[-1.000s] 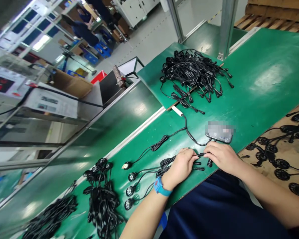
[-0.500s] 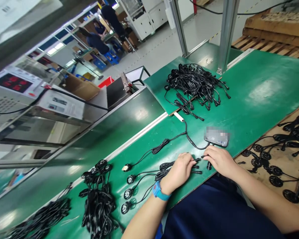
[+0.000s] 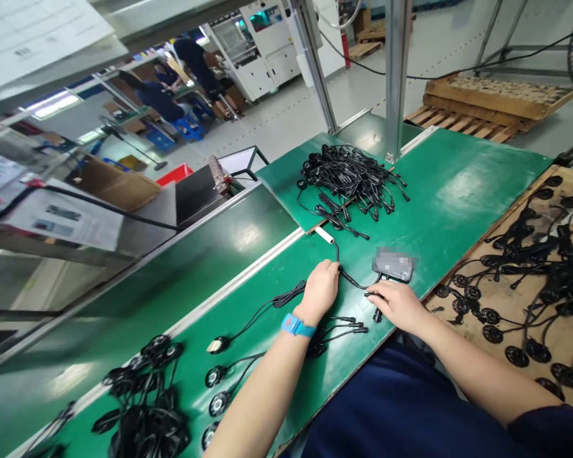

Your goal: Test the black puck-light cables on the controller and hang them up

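A long green worktop (image 3: 458, 191) runs across a factory hall with a pale grey floor (image 3: 286, 121). Two metal posts (image 3: 397, 70) rise at its far edge. Wooden pallets (image 3: 477, 105) lie on the floor beyond, and white cabinets (image 3: 267, 44) stand farther back. A ceiling light (image 3: 52, 105) glows at the left, above a brown cardboard box (image 3: 119, 184).
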{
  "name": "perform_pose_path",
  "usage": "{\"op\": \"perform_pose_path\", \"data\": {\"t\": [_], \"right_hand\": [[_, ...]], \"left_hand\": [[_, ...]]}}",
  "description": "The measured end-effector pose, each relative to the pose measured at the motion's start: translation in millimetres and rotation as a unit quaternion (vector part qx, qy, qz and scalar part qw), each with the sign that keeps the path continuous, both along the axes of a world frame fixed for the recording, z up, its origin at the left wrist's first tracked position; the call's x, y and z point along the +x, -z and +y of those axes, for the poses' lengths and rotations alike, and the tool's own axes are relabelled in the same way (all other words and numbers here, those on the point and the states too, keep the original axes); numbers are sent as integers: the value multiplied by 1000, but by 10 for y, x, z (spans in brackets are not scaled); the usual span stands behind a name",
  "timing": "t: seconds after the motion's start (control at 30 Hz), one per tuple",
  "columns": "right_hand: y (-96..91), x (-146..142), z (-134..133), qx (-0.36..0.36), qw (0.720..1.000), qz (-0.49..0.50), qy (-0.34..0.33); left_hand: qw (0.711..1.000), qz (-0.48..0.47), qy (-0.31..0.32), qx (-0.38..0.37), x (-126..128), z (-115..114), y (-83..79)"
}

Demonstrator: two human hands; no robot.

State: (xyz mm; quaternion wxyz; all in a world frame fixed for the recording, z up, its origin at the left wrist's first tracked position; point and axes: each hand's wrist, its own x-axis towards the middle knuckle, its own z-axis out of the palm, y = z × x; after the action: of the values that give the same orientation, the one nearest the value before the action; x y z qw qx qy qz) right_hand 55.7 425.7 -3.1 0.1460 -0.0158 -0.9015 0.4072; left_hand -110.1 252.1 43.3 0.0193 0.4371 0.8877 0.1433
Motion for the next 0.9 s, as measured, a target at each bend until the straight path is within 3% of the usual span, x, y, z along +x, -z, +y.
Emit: {"op": "perform_pose_path", "data": {"t": [0.13,0.23,0.6,0.9], "right_hand": [[-10,9,-7,-37,999,29,4],[2,7,-10,-48,998,35,19],[-47,41,8,-25,998,49,-1],[92,4,87,40,995,85,-17]], "left_hand": [[990,-46,58,119,228,-123,53],[979,-91,89,157,406,-167,51],[987,-47,108,110,560,-33,-4],[987,67,146,-1,609,39,1]]}}
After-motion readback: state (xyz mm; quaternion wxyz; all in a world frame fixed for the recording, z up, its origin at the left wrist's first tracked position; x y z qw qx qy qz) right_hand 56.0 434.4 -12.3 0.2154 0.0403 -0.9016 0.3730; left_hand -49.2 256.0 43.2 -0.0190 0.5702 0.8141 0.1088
